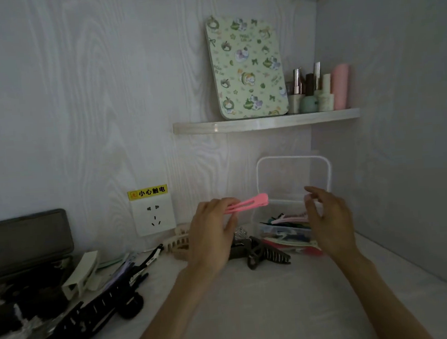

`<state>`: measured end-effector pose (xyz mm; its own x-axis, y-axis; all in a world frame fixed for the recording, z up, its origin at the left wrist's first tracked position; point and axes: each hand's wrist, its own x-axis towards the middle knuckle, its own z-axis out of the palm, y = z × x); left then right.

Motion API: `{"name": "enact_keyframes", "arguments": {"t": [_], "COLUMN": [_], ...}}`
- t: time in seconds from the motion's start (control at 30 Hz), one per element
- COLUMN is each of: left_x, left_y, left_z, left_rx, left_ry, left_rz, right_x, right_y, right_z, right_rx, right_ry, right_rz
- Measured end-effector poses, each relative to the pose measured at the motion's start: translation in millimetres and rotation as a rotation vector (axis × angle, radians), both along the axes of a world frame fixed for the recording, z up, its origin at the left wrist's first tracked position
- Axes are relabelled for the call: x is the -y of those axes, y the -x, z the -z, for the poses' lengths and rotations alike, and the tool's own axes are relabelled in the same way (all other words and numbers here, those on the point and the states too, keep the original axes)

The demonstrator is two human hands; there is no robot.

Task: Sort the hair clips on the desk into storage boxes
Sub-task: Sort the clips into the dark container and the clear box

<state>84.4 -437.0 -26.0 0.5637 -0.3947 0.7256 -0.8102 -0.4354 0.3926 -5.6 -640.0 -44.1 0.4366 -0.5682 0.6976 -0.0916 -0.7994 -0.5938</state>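
Black claw clips (pixel 77 320) lie at the worktop's (pixel 266 312) left edge. The left hand (pixel 211 239) pinches a pink hair clip (pixel 246 204) in closed fingers, raised beside the clear storage box (pixel 287 233). The right hand (pixel 329 220) hovers over the box, fingers spread and empty.

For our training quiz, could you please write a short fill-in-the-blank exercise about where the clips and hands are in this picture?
1. The pink hair clip is held in the person's ____ hand.
2. The clear storage box has its lid standing ____.
3. The right hand, holding nothing, hovers in front of the ____.
4. The yellow warning sticker sits directly above the wall ____.

Missing words: left; open; box; socket
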Motion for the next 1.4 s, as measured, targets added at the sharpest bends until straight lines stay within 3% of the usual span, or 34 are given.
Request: {"name": "enact_keyframes", "arguments": {"t": [0.1, 0.2, 0.33, 0.47, 0.63, 0.77, 0.97, 1.07, 1.2, 1.4], "left_x": [49.5, 82.6, 77.3, 14.1, -111.1, -186.2, -256.6, -274.9, -285.1, -248.2], "left_y": [7.8, 14.1, 12.0, 6.8, 4.0, 13.3, 42.8, 56.3, 62.4, 47.0], "left_z": [-1.2, 5.4, 10.6, 8.2, 16.3, 17.5, 27.5, 33.6, 43.2, 48.1], "left_rx": [-0.018, -0.179, -0.118, -0.033, -0.042, -0.032, -0.124, -0.219, -0.302, -0.333], "left_ry": [-0.045, -0.138, -0.214, -0.178, -0.312, -0.369, -0.421, -0.466, -0.414, -0.421], "left_rz": [0.094, 0.232, 0.238, 0.02, -0.28, -0.501, -0.619, -0.535, -0.404, -0.135], "right_x": [2.5, 2.8, 3.1, -9.0, -44.4, -109.1, -246.2, -280.5, -267.5, -220.7], "right_y": [3.0, 5.8, 8.7, 7.4, -3.7, -27.3, -55.6, -59.3, -55.1, -44.1], "right_z": [3.0, 6.4, 8.2, 7.7, -0.6, -11.3, 4.1, 16.4, 9.5, -12.5], "right_rx": [0.063, 0.07, 0.047, -0.055, -0.124, -0.119, -0.481, -0.656, -0.634, -0.755], "right_ry": [-0.081, -0.109, -0.012, 0.148, 0.294, 0.387, 0.512, 0.585, 0.532, 0.395], "right_rz": [0.014, 0.029, 0.052, -0.01, -0.105, -0.302, -0.772, -0.849, -0.766, -0.685]}}
